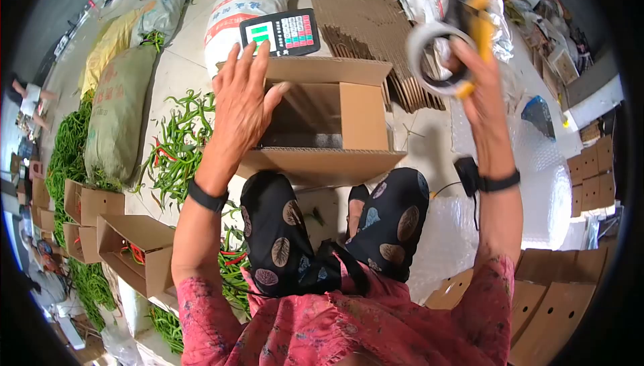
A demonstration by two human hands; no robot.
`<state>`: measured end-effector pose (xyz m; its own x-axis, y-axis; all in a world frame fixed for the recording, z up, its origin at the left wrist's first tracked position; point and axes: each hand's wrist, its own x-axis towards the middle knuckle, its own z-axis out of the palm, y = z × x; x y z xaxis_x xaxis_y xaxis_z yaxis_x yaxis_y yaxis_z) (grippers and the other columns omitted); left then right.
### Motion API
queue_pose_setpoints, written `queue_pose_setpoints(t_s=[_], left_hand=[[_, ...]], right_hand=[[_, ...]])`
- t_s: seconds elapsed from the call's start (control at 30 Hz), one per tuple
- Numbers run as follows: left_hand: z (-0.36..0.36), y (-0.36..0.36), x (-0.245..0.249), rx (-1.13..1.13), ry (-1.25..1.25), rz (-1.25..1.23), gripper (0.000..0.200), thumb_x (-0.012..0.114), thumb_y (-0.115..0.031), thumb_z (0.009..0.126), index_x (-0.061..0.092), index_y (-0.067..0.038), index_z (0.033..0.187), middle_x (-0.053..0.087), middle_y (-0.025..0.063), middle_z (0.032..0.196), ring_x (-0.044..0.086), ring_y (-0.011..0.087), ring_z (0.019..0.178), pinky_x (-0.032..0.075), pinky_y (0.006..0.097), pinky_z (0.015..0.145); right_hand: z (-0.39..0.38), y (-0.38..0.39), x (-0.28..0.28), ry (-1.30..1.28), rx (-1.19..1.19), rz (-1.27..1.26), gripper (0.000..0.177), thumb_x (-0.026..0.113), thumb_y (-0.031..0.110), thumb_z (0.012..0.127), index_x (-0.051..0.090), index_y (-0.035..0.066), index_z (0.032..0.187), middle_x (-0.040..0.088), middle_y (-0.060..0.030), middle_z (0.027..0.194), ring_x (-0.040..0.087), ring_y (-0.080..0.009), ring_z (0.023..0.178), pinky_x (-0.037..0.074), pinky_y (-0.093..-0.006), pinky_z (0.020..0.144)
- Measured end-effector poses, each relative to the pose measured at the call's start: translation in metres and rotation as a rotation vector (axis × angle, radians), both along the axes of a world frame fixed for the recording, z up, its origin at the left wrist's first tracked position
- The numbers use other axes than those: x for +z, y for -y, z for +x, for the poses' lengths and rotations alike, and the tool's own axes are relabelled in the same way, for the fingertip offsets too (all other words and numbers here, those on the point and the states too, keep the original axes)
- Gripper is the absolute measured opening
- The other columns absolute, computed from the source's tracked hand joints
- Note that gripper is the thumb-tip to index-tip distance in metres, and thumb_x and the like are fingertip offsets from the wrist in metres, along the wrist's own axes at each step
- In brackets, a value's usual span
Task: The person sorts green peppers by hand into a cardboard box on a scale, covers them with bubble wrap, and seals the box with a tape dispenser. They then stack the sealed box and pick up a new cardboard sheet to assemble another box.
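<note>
An open cardboard box (369, 114) stands in front of my knees, its inside partly shadowed. My left hand (243, 101) is above the box's left end, palm down with fingers spread, and holds nothing. Just beyond its fingertips is a black scale panel (302, 30) with a lit green display. To the right of the box, my right hand (479, 74) is raised, its fingers closed on a tape dispenser (479, 14) with yellow parts and a roll of tape. The dispenser's upper part is blurred.
Green peppers (184, 144) lie on the floor at left, beside a full green sack (121, 114). Flattened cardboard (362, 10) is stacked beyond the box. Bubble wrap (537, 178) spreads at right. Small open boxes (144, 248) stand lower left; a person (32, 101) is at far left.
</note>
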<state>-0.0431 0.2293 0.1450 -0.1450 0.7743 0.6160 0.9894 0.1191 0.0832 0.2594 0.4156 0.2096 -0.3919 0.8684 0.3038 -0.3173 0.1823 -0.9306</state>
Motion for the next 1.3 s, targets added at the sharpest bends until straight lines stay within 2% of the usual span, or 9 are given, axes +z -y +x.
queue_pose_setpoints(t_s=[0.1,0.17,0.3,0.5,0.7,0.9,1.03,1.23,1.3], left_hand=[[-0.015,-0.014,0.001,0.048,-0.013,-0.157,0.056,0.051,-0.042,0.099,0.044,-0.009,0.143,0.055,0.0209,0.133,0.038,0.0372,0.136,0.034,0.0494,0.105],[-0.012,-0.018,0.010,0.087,0.249,-0.764,0.054,0.053,-0.040,0.098,0.046,-0.009,0.142,0.058,0.0209,0.126,0.042,0.0350,0.133,0.036,0.0499,0.102],[-0.025,-0.018,0.002,0.039,-0.037,0.069,0.044,0.057,-0.036,0.097,0.053,-0.009,0.132,0.053,0.0176,0.132,0.051,0.0322,0.122,0.038,0.0471,0.098],[-0.053,-0.057,-0.018,0.079,0.032,-0.302,0.049,0.055,-0.040,0.097,0.049,-0.011,0.137,0.052,0.0136,0.132,0.050,0.0319,0.120,0.038,0.0523,0.097],[-0.059,-0.063,-0.024,0.065,-0.150,0.104,0.051,0.057,-0.045,0.094,0.051,-0.012,0.133,0.054,0.0118,0.122,0.052,0.0326,0.116,0.037,0.0513,0.097],[-0.052,-0.056,-0.018,0.031,-0.040,-0.227,0.035,0.065,-0.038,0.089,0.063,-0.006,0.103,0.054,0.0111,0.106,0.053,0.0305,0.105,0.040,0.0487,0.088],[-0.049,-0.046,-0.019,-0.107,0.054,-0.212,0.031,0.067,-0.036,0.087,0.067,-0.005,0.088,0.057,0.0123,0.091,0.057,0.0332,0.091,0.045,0.0451,0.076],[-0.029,0.034,0.019,-0.168,0.551,-0.399,0.030,0.066,-0.032,0.089,0.070,-0.005,0.100,0.064,0.0147,0.105,0.060,0.0346,0.102,0.048,0.0458,0.079],[-0.012,0.055,0.005,-0.158,0.330,-0.234,0.036,0.065,-0.031,0.089,0.065,-0.006,0.115,0.062,0.0156,0.114,0.057,0.0351,0.110,0.045,0.0464,0.087]], right_hand=[[-0.073,-0.026,-0.010,0.047,0.164,0.008,0.037,0.076,0.018,0.085,0.059,0.005,0.114,0.061,0.0009,0.095,0.058,-0.0082,0.081,0.050,-0.0255,0.073],[-0.094,-0.016,-0.017,0.087,0.161,-0.091,0.036,0.076,0.019,0.084,0.059,0.006,0.114,0.062,0.0000,0.098,0.057,-0.0078,0.088,0.049,-0.0256,0.075],[-0.116,-0.026,-0.040,0.125,0.161,-0.082,0.034,0.075,0.019,0.085,0.059,0.005,0.112,0.061,0.0005,0.097,0.057,-0.0083,0.085,0.051,-0.0271,0.077],[-0.143,-0.060,-0.071,0.274,0.371,-0.272,0.031,0.078,0.023,0.082,0.061,0.006,0.102,0.053,0.0022,0.079,0.050,-0.0052,0.063,0.047,-0.0213,0.054],[-0.131,-0.047,-0.049,0.292,0.514,-0.370,0.023,0.076,0.020,0.083,0.064,0.006,0.097,0.053,0.0027,0.072,0.048,-0.0055,0.057,0.045,-0.0213,0.052],[-0.151,-0.056,-0.052,0.185,0.412,-0.322,0.021,0.076,0.018,0.083,0.066,0.005,0.096,0.056,0.0013,0.072,0.052,-0.0070,0.056,0.047,-0.0223,0.051],[-0.176,-0.042,-0.099,-0.086,0.525,-0.683,0.022,0.065,0.013,0.089,0.065,0.002,0.109,0.064,-0.0036,0.087,0.056,-0.0075,0.061,0.049,-0.0202,0.054],[-0.161,-0.028,-0.140,-0.174,0.515,-0.985,0.027,0.060,0.015,0.093,0.064,0.005,0.118,0.068,-0.0094,0.105,0.060,-0.0120,0.073,0.055,-0.0274,0.065],[-0.163,-0.024,-0.145,-0.172,0.445,-0.977,0.027,0.060,0.017,0.093,0.064,0.007,0.118,0.068,-0.0082,0.106,0.060,-0.0114,0.073,0.055,-0.0290,0.068]])
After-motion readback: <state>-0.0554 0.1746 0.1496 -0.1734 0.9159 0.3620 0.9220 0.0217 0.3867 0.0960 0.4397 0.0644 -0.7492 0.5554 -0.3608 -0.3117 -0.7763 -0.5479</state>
